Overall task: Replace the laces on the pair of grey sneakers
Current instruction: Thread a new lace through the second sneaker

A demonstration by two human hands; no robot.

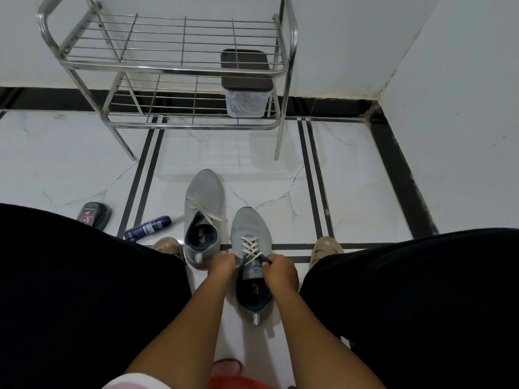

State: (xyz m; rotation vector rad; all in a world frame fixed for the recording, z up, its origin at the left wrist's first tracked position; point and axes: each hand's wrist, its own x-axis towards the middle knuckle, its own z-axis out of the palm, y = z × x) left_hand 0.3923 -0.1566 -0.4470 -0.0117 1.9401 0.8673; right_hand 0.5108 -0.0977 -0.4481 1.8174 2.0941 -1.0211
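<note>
Two grey sneakers stood on the tiled floor; the nearer sneaker (252,265) lay toe-away, its long axis running straight out between both hands. Left hand (223,263) and right hand (279,269) each pinched the cream lace (250,246) at the top eyelets. The farther sneaker (203,214) stood just left. On the rack, a lidded plastic container (246,88) held what looked like laces.
</note>
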